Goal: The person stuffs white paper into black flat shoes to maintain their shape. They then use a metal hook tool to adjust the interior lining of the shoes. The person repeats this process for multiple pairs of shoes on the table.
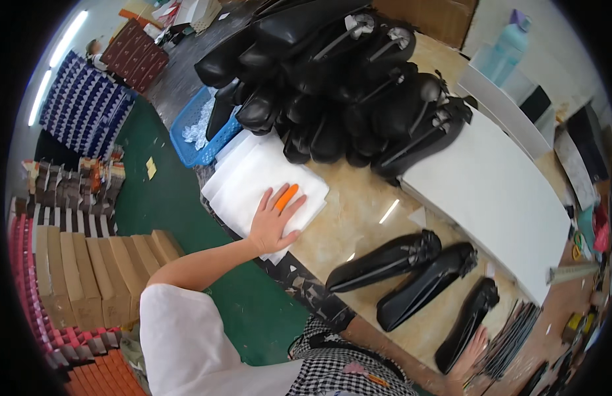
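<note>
My left hand (277, 221) lies spread on a stack of white sheets (256, 168), with an orange finger cover (287, 197) on one finger. At the lower right, my right hand (474, 353) has its fingers stretched out between a black flat shoe (465, 323) and a bundle of thin dark strips (510, 340). Its fingertips seem to touch the shoe's side; part of the hand is hard to make out. Two more black flat shoes (385, 262) (425, 287) lie side by side left of it, thin strips showing inside.
A large heap of black shoes (345, 99) covers the table's far side. A blue plastic basket (210, 142) with crumpled clear plastic stands left of it. A long white box (490, 191) runs along the right. Cardboard cartons (101, 270) stand on the green floor at left.
</note>
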A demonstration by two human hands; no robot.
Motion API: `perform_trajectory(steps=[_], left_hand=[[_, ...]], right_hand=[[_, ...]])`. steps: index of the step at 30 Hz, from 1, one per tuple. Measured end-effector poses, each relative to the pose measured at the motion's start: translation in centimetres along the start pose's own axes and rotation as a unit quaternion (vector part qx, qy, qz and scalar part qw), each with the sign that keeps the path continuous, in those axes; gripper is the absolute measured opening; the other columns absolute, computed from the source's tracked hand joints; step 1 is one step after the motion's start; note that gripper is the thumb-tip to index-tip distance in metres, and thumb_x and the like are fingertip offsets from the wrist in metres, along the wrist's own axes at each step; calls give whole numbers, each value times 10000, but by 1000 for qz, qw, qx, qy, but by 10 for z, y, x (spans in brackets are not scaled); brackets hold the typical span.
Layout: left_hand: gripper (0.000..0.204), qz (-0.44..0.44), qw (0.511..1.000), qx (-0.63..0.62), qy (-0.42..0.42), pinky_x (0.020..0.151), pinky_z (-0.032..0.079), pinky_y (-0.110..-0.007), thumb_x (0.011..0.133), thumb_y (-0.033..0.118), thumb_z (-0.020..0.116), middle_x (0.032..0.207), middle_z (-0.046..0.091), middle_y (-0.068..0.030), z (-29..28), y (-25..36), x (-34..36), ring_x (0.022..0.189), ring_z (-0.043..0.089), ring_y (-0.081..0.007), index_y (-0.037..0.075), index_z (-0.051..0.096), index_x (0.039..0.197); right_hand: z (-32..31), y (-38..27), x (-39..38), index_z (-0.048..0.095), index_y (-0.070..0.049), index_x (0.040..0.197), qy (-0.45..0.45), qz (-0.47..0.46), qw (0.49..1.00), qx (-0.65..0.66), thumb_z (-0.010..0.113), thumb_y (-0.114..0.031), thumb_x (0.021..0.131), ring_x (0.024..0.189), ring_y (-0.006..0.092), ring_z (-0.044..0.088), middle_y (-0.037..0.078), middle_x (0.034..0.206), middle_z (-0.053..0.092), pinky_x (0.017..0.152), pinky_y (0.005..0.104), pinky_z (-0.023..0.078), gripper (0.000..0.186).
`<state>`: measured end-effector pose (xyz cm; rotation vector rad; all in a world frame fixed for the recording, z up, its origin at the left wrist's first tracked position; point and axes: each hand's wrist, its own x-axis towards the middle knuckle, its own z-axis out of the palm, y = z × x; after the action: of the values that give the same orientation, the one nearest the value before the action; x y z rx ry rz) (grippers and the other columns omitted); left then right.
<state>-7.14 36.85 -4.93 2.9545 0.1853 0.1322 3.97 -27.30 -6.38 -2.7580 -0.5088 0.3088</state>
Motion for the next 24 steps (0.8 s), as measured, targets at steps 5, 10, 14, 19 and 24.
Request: perform_trajectory(steps=[5,10,14,19,24], left_hand=[[757,2,998,12,-62,1187,123,-582,866,513,461,1521,379,-226,-8,2,18,1451,269,-407,124,385,1511],[781,-17,992,23,-121,1194,99,-595,878,500,464,1553,312,-242,-14,6,12,1481,194,-415,83,334,1525],[840,-33,985,72,-151,1197,117,-589,874,529,527,1574,293,-211,-15,8,12,1500,159,-383,111,269,1556],[864,-111,987,77,-89,1173,227,-562,820,400,655,1521,371,-206,-59,57,32,1424,311,-385,139,285,1555],[750,-289,950,-18,-115,925,490,-493,762,221,688,1333,498,-189,-60,66,4,1150,533,-360,129,411,1453]], right_hand=[[-3,-15,-8,284,15,1523,-7,-62,989,-133,249,-314,1045,1496,421,190,221,1602,263,1207,552,89,582],[-8,-15,-2,306,16,1518,-15,-70,991,-112,288,-288,1026,1497,405,199,211,1602,273,1212,537,95,579],[-11,-24,10,322,9,1517,-28,-61,991,-112,315,-278,1021,1506,369,194,182,1609,275,1225,509,88,574],[-9,-30,9,301,-10,1532,-16,-58,990,-131,362,-256,997,1513,359,168,165,1621,249,1230,491,83,592],[-20,-57,8,286,-29,1540,-20,-14,995,-96,443,-158,944,1515,352,164,168,1620,243,1227,500,99,630]])
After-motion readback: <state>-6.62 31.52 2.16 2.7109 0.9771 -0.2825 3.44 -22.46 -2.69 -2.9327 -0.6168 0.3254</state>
